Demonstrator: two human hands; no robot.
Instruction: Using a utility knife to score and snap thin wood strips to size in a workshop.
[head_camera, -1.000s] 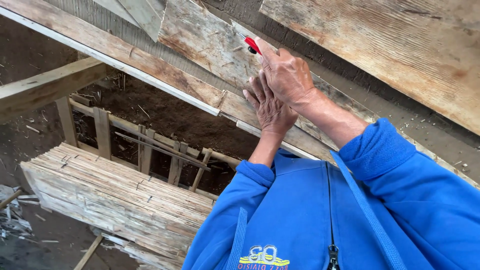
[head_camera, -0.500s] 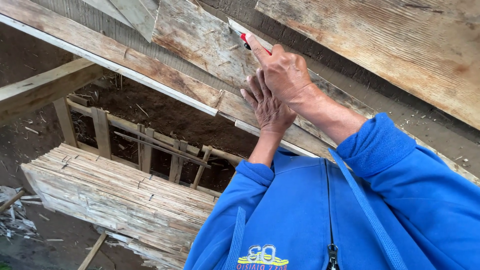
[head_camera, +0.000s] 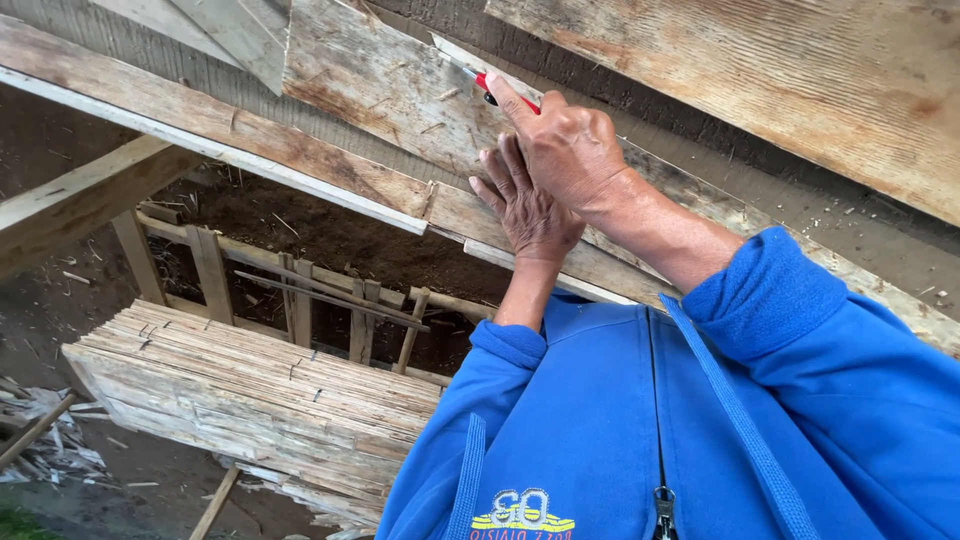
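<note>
Red-handled cutter (head_camera: 492, 88) is being gripped in your right hand (head_camera: 570, 150), blade running up-left along the weathered plank (head_camera: 380, 90); your left hand (head_camera: 528, 205) is pressing flat just below.

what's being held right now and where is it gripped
The right hand holds a red-handled cutter by its handle, blade end on the board. The left hand holds nothing; it lies flat on the board.
</note>
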